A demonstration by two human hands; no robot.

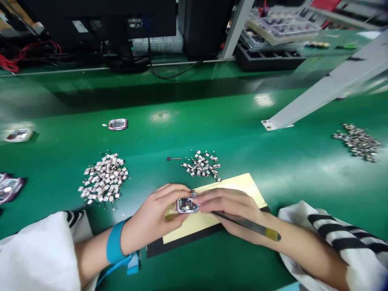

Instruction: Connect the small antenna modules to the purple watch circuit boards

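Note:
My left hand (162,210) grips a small device housing (186,205) by its edge, with a circuit board showing inside the pale and purple rim. Bent over the right side of that housing, my right hand (233,204) has its fingertips on or just above the board. Tweezers (251,227) lie in my right hand, their dark end pointing back toward the wrist; the tips are hidden by the fingers. Below both hands is a yellow sheet (242,186) on a black mat (154,248). A blue strap (115,242) circles my left wrist.
Piles of small metallic parts lie at left (104,178), centre (201,165) and far right. Another open housing (117,124) rests behind the left pile, with more at the left edge. A slanted metal post (318,93) meets the table at right. A monitor (100,24) and trays stand behind.

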